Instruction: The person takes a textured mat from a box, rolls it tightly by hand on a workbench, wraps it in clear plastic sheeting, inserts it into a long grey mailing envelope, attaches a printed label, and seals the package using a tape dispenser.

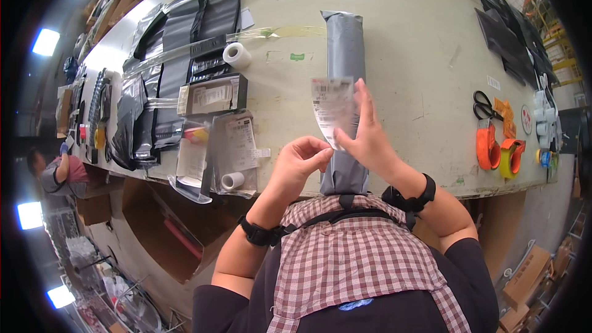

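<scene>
A long parcel wrapped in grey plastic lies lengthwise in front of me, its near end close to my apron. Above its middle is a white printed shipping label, slightly curled and reaching past the parcel's left side. My left hand is closed in a pinch at the label's lower corner. With its thumb over the label's lower part, my right hand holds the sheet along its right edge, fingers pointing away from me. What the left fingertips pinch is small and partly hidden.
On the left are grey and black plastic mailers, a label roll, a small open box and a smaller roll. Rightward lie black scissors, orange tape dispensers and dark mailers. Another person works far left.
</scene>
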{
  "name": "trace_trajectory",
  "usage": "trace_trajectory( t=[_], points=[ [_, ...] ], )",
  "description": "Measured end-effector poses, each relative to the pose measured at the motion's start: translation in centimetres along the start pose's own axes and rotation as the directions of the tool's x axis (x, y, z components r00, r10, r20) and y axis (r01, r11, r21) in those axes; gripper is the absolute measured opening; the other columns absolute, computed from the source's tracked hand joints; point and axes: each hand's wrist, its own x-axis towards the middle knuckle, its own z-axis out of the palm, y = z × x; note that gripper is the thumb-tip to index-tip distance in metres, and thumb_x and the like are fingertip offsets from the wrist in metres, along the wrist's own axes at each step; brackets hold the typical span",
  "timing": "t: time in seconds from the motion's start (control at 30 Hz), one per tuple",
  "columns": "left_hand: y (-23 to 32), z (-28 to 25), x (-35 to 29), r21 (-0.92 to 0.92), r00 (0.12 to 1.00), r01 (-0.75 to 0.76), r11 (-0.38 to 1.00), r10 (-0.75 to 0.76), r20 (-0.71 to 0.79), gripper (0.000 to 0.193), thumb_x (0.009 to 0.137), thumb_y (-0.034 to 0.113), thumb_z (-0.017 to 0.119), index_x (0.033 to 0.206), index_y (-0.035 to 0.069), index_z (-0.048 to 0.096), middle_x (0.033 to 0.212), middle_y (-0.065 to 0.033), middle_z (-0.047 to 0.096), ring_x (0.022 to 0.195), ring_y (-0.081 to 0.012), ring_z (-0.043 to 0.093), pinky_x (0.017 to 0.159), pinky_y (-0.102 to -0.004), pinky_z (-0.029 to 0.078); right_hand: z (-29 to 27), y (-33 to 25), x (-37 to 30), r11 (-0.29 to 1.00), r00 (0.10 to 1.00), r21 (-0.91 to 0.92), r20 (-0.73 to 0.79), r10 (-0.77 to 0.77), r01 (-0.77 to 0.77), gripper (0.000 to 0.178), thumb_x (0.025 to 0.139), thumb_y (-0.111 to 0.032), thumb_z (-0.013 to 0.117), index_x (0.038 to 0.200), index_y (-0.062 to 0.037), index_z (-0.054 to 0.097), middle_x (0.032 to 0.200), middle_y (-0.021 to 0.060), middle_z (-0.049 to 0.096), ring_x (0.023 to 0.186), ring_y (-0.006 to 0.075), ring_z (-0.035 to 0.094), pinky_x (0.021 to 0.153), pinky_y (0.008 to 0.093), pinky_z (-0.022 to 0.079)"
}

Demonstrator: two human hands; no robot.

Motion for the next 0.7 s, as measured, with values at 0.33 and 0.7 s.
trace_trajectory(
  t=[0.33,0.7],
  points=[
    [0.5,1.0,0.0,-0.012,0.998,-0.046,0.999,0.045,-0.038,0.009,0.083,0.009,0.065,0.086,0.003,0.061,0.076,0.0011,0.060,0.067,-0.0044,0.052,0.061,-0.0184,0.041,-2.2,-1.5,-2.7,0.960,0.952,0.238,0.299,0.070,-0.145,0.015,0.083,-0.011,0.064,0.092,0.0005,0.066,0.081,0.0082,0.066,0.070,0.0127,0.062,0.062,0.0244,0.049],
    [-2.8,-3.7,-4.4,0.038,0.991,0.066,0.997,-0.060,-0.123,0.014,0.079,0.008,0.061,0.090,0.001,0.056,0.075,0.0010,0.054,0.066,-0.0062,0.049,0.057,-0.0201,0.039,-7.3,2.9,-0.9,0.510,0.693,0.470,0.507,0.513,-0.721,0.019,0.091,-0.018,0.052,0.094,-0.0003,0.058,0.074,0.0032,0.060,0.058,0.0092,0.059,0.049,0.0197,0.046]
  ],
)
